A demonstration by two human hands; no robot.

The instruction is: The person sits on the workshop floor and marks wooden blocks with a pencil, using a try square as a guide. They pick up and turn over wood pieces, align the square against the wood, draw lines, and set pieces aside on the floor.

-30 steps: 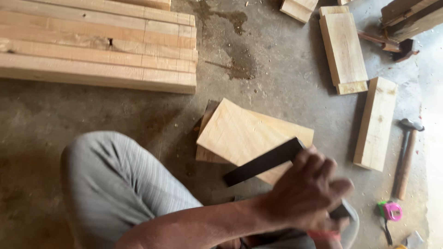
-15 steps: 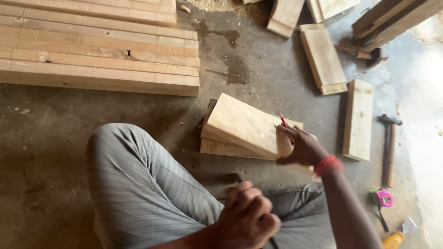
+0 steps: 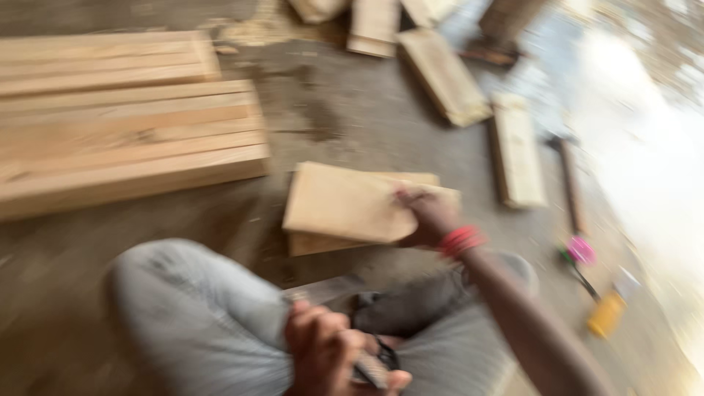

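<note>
The picture is motion-blurred. A pale wooden board [image 3: 345,202] lies tilted on a second board [image 3: 323,243] on the concrete floor in front of my knees. My right hand [image 3: 433,216], with red bangles on the wrist, rests on the top board's right end, its fingers closed around what looks like a thin reddish pencil [image 3: 402,194]. My left hand [image 3: 323,352] is down at my lap, closed on a try square [image 3: 326,290] whose metal blade points up and left over my grey trouser leg.
A stack of long planks [image 3: 132,147] lies at the left. Shorter boards [image 3: 444,77] [image 3: 517,150] lie at the back and right. A hammer [image 3: 568,183], a pink round thing [image 3: 581,249] and a yellow object [image 3: 607,314] are on the floor at the right.
My left hand has drawn the try square off the board and back to my lap. My right hand has come onto the board's right end. The camera has swung right.
</note>
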